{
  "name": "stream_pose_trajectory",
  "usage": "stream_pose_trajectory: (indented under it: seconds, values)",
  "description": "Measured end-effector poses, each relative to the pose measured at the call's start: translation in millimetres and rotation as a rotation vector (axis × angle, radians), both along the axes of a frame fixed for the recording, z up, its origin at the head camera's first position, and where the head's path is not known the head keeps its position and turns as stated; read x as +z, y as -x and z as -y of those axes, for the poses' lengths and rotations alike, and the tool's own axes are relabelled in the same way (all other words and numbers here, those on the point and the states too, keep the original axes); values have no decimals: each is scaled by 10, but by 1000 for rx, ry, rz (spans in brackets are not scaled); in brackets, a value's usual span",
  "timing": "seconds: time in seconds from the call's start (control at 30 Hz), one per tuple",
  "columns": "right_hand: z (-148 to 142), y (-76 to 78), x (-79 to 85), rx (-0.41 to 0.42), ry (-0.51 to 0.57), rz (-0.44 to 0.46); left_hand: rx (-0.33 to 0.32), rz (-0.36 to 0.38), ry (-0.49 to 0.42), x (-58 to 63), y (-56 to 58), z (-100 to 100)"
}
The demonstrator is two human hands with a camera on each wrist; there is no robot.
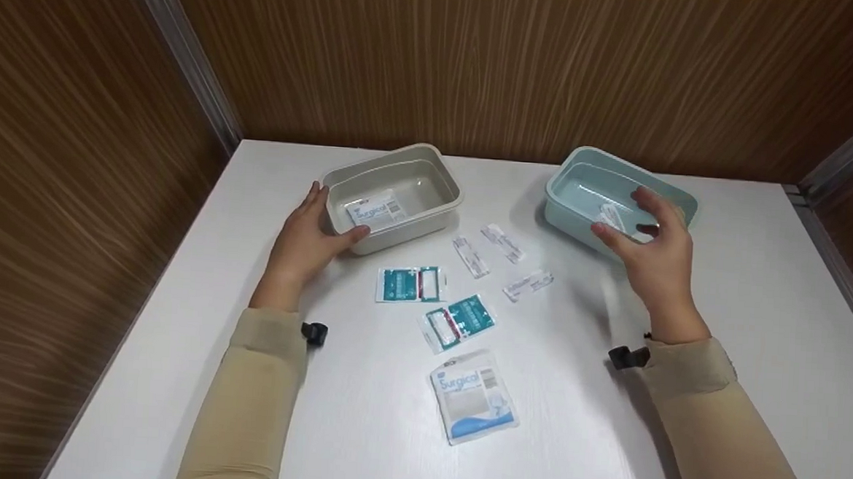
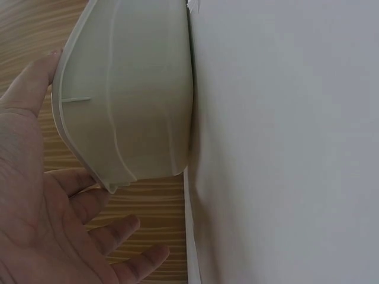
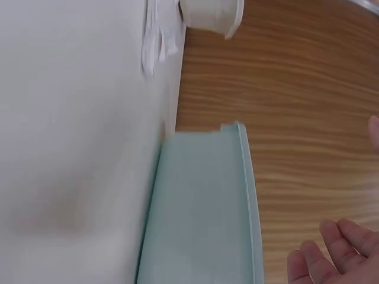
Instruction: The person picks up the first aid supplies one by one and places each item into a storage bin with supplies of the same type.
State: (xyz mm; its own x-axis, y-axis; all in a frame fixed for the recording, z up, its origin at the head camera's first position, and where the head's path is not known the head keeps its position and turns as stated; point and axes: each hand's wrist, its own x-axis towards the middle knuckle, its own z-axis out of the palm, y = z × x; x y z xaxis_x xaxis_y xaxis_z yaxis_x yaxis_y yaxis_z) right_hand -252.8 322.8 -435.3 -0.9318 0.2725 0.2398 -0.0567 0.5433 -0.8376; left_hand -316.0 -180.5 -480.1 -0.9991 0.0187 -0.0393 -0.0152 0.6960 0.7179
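At the left, my left hand [image 1: 310,237] holds the end of a beige plastic tub [image 1: 409,230], its thumb on the near rim and its fingers at the left rim. In the left wrist view, that hand [image 2: 47,195] spreads round the tub's corner [image 2: 142,112]. A flat white packet marked "Surgical" [image 1: 375,209] lies inside. Over the near right side of a light blue tub [image 1: 570,216], my right hand [image 1: 655,255] hovers with thumb and fingers apart and nothing between them. Below its thumb a small white packet [image 1: 610,216] shows in the blue tub.
Between the tubs lie three narrow white packets [image 1: 471,256] with purple print. Two teal-and-white packets [image 1: 411,285] and another "Surgical" packet [image 1: 473,397] lie nearer on the white table [image 1: 358,426]. Wood-grain panels [image 1: 479,67] rise behind and at both sides.
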Motion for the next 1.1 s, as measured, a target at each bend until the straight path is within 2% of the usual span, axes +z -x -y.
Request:
stream_pose_trajectory:
  seconds: [0.13, 0.23, 0.37, 0.53, 0.67, 0.83, 1.03, 1.1]
  values:
    - [157, -28, -100, 114, 46, -85, -5, -7, 3, -10, 22, 12]
    - [198, -15, -161, 228, 97, -89, -8, -11, 1, -10, 31, 18]
    - [159, 10, -269, 367, 127, -23, -5, -1, 0, -20, 33, 24]
    - [89, 58, -385, 490, 59, 95, -9, -4, -3, -26, 33, 19]
    - [58, 85, -472, 552, -69, 175, -8, -4, -6, -32, 20, 16]
    - [45, 88, -592, 599, -204, 222, -6, 2, -4, -48, 10, 16]
    - [58, 92, -657, 611, -252, 297, -7, -2, -9, -33, 25, 3]
    - [66, 107, -665, 615, -270, 287, -8, -6, -1, -19, 29, 7]
